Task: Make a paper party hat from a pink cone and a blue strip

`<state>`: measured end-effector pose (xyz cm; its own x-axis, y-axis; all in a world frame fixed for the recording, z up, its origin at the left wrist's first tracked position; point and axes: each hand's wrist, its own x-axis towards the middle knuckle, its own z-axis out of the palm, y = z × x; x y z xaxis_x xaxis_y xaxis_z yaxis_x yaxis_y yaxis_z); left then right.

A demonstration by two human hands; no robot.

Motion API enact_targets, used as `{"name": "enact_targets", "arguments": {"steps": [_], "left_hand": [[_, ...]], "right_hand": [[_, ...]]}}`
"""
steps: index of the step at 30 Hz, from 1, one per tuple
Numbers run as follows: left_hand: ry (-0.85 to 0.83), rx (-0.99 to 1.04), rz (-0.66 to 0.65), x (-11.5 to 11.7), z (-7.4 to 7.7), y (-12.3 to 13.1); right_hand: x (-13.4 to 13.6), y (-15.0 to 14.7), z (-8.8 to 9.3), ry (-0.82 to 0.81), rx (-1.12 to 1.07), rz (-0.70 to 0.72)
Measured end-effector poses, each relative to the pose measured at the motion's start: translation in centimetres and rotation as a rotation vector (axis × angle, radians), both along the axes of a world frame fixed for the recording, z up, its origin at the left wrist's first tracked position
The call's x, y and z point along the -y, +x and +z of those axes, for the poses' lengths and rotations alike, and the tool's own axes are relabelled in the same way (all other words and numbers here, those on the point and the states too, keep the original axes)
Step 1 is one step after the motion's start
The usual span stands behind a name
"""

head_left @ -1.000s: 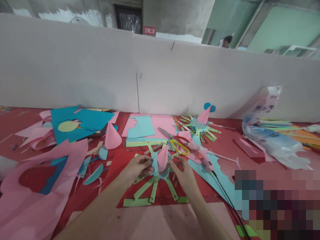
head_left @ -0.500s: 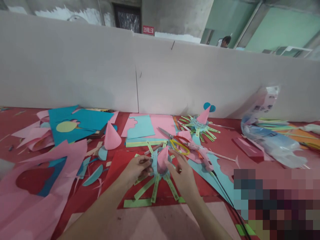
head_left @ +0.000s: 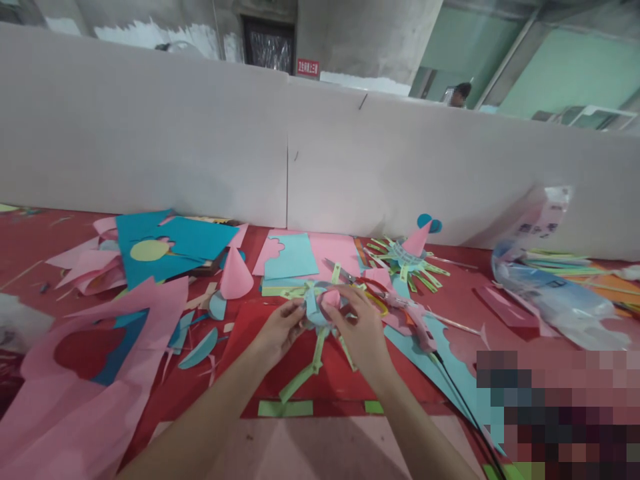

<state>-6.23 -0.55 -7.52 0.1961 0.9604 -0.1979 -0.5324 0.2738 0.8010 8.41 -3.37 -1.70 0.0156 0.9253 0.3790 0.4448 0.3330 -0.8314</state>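
Between my two hands is a paper craft: a light blue paper ring (head_left: 313, 308) with pale green paper strips (head_left: 319, 352) fanning out from it. My left hand (head_left: 283, 328) pinches the ring's left edge. In my right hand (head_left: 364, 321) a small pink paper cone (head_left: 331, 300) is gripped at the ring's middle; the fingers partly hide it. Just behind the right hand lie scissors (head_left: 381, 305) with red and yellow handles. A pink glue gun (head_left: 424, 329) rests to the right of that hand.
A similar finished-looking craft (head_left: 415, 250) with a pink cone stands at the back right. Another pink cone (head_left: 236, 275) stands left of centre. Paper scraps (head_left: 165, 313) cover the left side. A plastic bag (head_left: 560, 287) lies right. A white partition (head_left: 200, 147) borders the table.
Both hands have lifted and tilted the craft, so its strips now show at a different angle. The right fingers have closed further around the cone. The view has shifted slightly left.
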Motion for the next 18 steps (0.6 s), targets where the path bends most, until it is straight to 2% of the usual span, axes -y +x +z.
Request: {"name": "enact_targets", "arguments": {"steps": [4,8,10,12,14,15,18], "left_hand": [[0.053,0.037,0.034,-2.8,0.8,0.0],[0.072,0.009,0.055,-6.1,1.4,-0.2],[0.085,-0.007,0.064,-7.4,1.6,-0.2],[0.100,-0.012,0.074,-8.2,1.8,-0.2],[0.120,-0.004,0.091,-8.9,2.2,-0.3],[0.132,0.005,0.101,-9.1,2.6,-0.3],[0.178,0.045,0.139,-9.7,4.5,-0.2]], "right_hand": [[-2.8,0.2,1.0,0.072,0.021,-0.024],[-6.6,1.2,1.7,-0.027,0.007,0.046],[-7.6,1.9,1.8,-0.029,-0.016,0.049],[-7.6,2.9,1.7,-0.013,-0.020,0.010],[-6.8,4.1,1.2,-0.017,0.045,-0.095],[-6.3,4.9,0.9,-0.016,0.096,-0.183],[-4.5,7.6,-0.4,-0.025,0.142,-0.331]]}}
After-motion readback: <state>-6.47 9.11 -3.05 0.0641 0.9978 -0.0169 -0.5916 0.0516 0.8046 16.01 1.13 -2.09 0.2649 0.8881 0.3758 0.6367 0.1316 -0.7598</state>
